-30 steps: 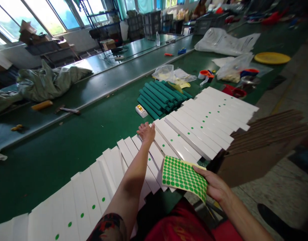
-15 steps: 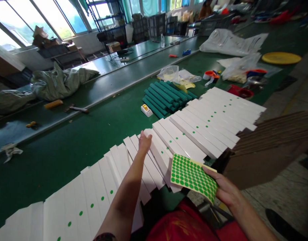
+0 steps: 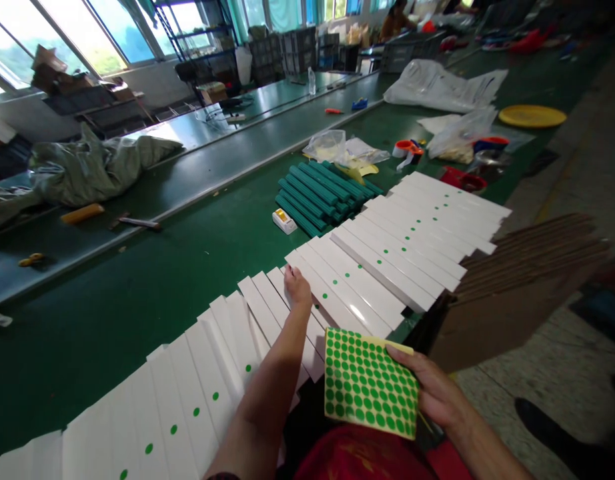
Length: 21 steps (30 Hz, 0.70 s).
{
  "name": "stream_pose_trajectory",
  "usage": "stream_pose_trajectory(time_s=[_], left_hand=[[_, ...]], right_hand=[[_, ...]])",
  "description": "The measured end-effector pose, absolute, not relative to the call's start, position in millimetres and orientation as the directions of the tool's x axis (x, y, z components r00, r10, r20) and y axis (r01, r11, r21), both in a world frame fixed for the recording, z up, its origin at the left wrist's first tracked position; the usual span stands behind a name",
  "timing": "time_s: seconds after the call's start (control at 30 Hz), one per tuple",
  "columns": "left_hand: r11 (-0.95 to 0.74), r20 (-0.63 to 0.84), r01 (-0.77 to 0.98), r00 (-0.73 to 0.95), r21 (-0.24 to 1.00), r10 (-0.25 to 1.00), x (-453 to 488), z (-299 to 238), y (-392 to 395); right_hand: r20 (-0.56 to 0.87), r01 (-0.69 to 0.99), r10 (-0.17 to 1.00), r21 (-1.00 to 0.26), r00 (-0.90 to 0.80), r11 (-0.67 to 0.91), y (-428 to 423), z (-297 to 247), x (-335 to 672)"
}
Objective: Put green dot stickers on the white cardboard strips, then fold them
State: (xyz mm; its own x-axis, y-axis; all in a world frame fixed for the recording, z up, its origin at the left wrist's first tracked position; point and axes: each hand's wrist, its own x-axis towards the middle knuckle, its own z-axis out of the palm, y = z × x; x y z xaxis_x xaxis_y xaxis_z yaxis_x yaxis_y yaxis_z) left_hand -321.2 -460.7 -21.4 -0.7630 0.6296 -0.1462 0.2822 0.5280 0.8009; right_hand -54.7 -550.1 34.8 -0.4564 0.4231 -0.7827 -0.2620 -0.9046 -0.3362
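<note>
Long white strips (image 3: 367, 280) lie overlapped in a fanned row across the green workbench (image 3: 137, 293), many with one small green dot each. My left hand (image 3: 297, 287) rests on a strip near mid-row, its fingers drawn together and pressing down. My right hand (image 3: 435, 390) grips the edge of a yellow-backed sheet of green dot stickers (image 3: 370, 383), held low above the strips' near ends. Anything under my left fingertips is hidden.
A bundle of dark green bars (image 3: 317, 197) and a small white-and-yellow box (image 3: 284, 221) lie beyond the strips. Stacked brown cardboard strips (image 3: 527, 280) jut out at the right. Plastic bags, tape rolls and a yellow plate (image 3: 532, 116) lie farther along the bench.
My left hand has gone from spread fingers to bunched fingers and lowered onto a strip. The sticker sheet has turned flatter toward me. The whole view has shifted slightly.
</note>
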Motion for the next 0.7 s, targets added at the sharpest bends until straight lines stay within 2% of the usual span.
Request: stream_pose_trajectory(time_s=[0.17,0.33,0.47,0.6,0.7], left_hand=[[0.551,-0.063,0.409,-0.76,0.728,0.647,-309.4,-15.6,-471.4],[0.515,0.094,0.574,-0.72,0.637,0.687,-288.2,-27.2,-478.5],[0.492,0.091,0.585,-0.697,0.644,0.711,-268.0,-28.8,-459.6],[0.524,0.067,0.577,-0.71,0.627,0.701,-259.4,-24.7,-446.1],[0.458,0.024,0.612,-0.615,0.645,0.788,-275.2,-22.1,-454.9]], right_hand=[[-0.827,-0.364,0.416,-0.28,-0.379,-0.888,-544.6,33.4,-64.7],[-0.807,-0.383,0.47,-0.332,-0.358,-0.862,-542.7,35.4,-62.1],[-0.804,-0.369,0.53,-0.422,-0.269,-0.828,-527.6,35.4,-47.2],[-0.804,-0.32,0.523,-0.435,-0.283,-0.842,-517.5,35.8,-36.3],[-0.807,-0.246,0.512,-0.454,-0.293,-0.856,-523.0,43.1,-37.6]])
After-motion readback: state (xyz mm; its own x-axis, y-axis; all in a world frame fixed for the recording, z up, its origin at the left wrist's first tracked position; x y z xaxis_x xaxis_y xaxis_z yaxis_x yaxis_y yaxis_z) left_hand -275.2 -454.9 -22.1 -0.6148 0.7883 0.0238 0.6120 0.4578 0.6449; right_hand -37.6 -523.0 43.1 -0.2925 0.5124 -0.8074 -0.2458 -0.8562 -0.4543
